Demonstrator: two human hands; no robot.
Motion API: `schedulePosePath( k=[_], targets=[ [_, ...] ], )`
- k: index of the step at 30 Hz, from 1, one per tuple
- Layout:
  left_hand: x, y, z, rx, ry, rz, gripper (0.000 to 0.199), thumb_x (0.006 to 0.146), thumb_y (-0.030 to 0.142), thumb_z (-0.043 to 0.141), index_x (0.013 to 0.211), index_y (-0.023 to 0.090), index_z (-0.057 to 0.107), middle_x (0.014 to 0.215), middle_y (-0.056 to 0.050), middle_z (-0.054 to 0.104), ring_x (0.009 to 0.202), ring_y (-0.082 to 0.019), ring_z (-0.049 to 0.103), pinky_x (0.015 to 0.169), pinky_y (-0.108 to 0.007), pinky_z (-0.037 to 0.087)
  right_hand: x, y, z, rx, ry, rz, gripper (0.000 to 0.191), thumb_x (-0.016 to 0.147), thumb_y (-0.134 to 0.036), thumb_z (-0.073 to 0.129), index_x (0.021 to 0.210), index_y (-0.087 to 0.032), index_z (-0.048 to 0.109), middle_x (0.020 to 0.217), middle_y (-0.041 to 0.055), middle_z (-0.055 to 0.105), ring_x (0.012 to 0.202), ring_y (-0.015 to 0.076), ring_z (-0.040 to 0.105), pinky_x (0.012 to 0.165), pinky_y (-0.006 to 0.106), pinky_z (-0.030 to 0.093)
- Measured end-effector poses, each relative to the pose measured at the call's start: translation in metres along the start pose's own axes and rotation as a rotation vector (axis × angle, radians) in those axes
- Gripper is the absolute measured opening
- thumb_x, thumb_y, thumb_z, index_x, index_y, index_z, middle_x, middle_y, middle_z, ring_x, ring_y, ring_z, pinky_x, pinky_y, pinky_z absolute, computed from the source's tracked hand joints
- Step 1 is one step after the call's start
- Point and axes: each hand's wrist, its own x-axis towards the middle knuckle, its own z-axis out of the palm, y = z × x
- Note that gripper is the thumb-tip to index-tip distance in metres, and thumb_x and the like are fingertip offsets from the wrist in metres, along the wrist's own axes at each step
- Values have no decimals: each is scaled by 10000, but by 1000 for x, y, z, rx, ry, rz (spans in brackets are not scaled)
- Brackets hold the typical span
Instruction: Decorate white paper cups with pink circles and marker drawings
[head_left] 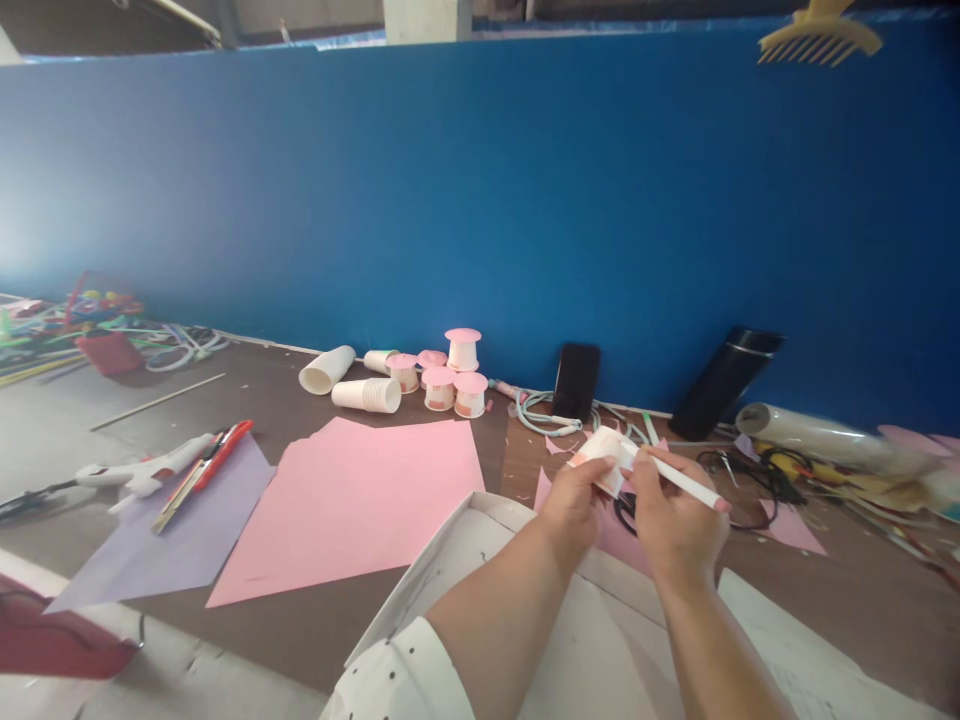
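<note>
My left hand (pixel 571 515) is closed around a small white paper cup (pixel 602 446) with pinkish marks on its side. In my right hand (pixel 681 525) is a white marker (pixel 690 484) with a pink end; its tip end points at the cup, though my fingers hide whether it touches. Beneath both hands lie a white cardboard box lid (pixel 465 535) and pink paper scraps. Black scissor handles (pixel 624 512) show partly between my hands. Farther left stand several little cup houses (pixel 470 397) with round pink paper roofs, beside a stack of paper cups (pixel 367 395).
Pink paper (pixel 367 500) and purple paper (pixel 217 540) lie left, with a red utility knife (pixel 202 475) and a white glue gun (pixel 146 468). A phone (pixel 576 382) and a black flask (pixel 726 383) lean on the blue partition (pixel 480 200). Clear tape and cables lie right.
</note>
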Motion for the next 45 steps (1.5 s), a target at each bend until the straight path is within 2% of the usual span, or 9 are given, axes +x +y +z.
schedulePosePath(
  k=[7, 12, 21, 29, 45],
  targets=[
    [-1, 1, 0, 3, 28, 0, 350, 632, 94, 703, 980, 123, 708, 950, -81, 726, 839, -180, 677, 800, -241, 500, 0, -1, 0, -2, -7, 9, 269, 775, -396, 595, 893, -184, 712, 862, 90, 736, 838, 255, 695, 741, 344, 495],
    [0, 1, 0, -8, -10, 3, 351, 642, 95, 704, 992, 122, 709, 948, -77, 727, 836, -167, 675, 790, -229, 500, 0, -1, 0, 4, -7, -1, 287, 775, -399, 595, 895, -167, 715, 832, 101, 731, 820, 259, 691, 729, 346, 491],
    [-1, 1, -1, -3, 3, 5, 358, 638, 98, 717, 994, 126, 708, 981, -85, 729, 880, -182, 680, 820, -238, 504, 0, -2, 0, 5, -20, 14, 288, 778, -409, 596, 895, -172, 711, 870, 105, 733, 843, 267, 693, 736, 356, 497],
    [-1, 2, 0, -36, -4, -2, 308, 658, 67, 691, 959, 124, 721, 955, -77, 734, 852, -163, 682, 798, -222, 519, 0, -2, -1, 1, -15, 6, 287, 781, -405, 591, 884, -167, 715, 861, 106, 732, 833, 267, 691, 720, 352, 495],
    [-1, 2, -1, -14, -1, 6, 345, 648, 83, 701, 991, 117, 707, 970, -82, 732, 872, -174, 684, 805, -225, 513, 1, -1, -1, -12, -9, 5, 264, 780, -394, 595, 886, -182, 710, 854, 95, 737, 842, 266, 695, 731, 350, 496]
  ],
)
